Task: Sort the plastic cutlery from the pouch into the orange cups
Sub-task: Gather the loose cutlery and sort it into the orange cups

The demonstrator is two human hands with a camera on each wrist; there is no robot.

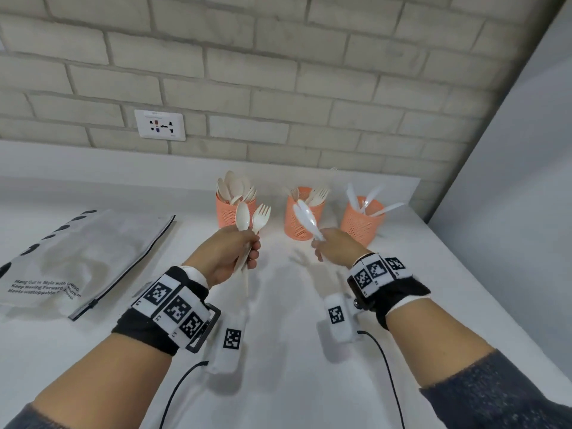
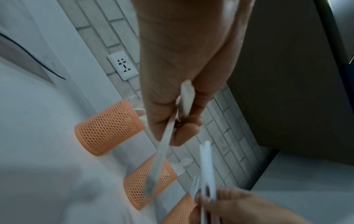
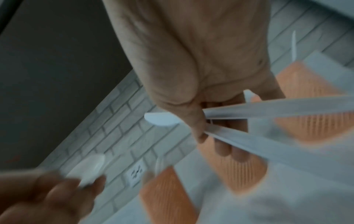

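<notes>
Mid-frame above the table [image 1: 309,366], your left hand [image 1: 226,255] grips spoon [image 1: 243,215] and fork [image 1: 261,215], your right hand [image 1: 335,244] pinches white knives [image 1: 305,219], orange cups [image 1: 305,219] behind.

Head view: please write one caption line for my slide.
Left hand holds a spoon and fork, right hand holds white knives, before three orange cups.

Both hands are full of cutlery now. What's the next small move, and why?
Probably carry the right hand over to the right cup and drop in its knives: that cup already holds knives, while the left hand grips a spoon and fork for the other cups.
</notes>
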